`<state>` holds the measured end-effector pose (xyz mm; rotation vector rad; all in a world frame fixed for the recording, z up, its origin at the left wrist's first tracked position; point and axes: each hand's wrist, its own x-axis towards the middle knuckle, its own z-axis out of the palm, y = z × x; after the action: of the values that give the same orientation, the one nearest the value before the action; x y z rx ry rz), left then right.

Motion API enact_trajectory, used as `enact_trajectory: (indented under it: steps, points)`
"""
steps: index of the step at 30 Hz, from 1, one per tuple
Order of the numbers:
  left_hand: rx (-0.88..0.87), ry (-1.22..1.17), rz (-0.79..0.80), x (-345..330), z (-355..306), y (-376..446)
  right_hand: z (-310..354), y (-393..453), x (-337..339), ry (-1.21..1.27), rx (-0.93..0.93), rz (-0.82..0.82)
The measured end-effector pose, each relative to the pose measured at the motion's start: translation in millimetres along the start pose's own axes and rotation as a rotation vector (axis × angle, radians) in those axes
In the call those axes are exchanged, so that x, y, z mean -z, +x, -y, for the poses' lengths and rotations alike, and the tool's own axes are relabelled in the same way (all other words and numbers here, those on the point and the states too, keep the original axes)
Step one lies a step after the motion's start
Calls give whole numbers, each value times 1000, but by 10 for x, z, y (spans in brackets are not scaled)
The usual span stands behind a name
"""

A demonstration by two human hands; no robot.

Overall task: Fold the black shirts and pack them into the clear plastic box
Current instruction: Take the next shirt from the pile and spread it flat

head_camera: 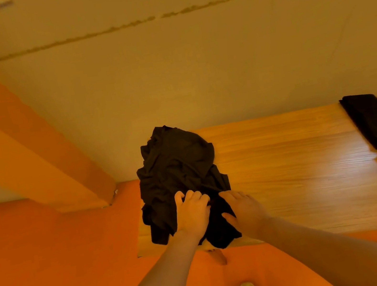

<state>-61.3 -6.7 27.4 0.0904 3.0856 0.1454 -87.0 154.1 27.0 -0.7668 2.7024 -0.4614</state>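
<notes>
The crumpled black shirt (177, 170) lay heaped at the wooden surface's (301, 173) left end. Both hands gripped its near edge, the left hand (193, 214) bunching cloth, the right hand (243, 208) pinching beside it, likely to shake it flat for folding.
</notes>
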Motion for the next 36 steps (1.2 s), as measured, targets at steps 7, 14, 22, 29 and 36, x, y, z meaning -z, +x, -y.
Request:
enact_trajectory:
  steps: [7,14,22,29,36]
  points:
    - [18,-174,-196,-57,287,-353,-73,87,0,-6,-77,23]
    - [274,-321,-388,1,742,-633,-105,77,-44,100,-88,82]
    - [609,-481,-408,264,859,-530,-78,165,49,437,-163,-208]
    - [618,-668,-434,434,814,-512,-83,269,350,556,-189,-502]
    - [325,-844,-277,623,411,-383,337,215,211,451,89,52]
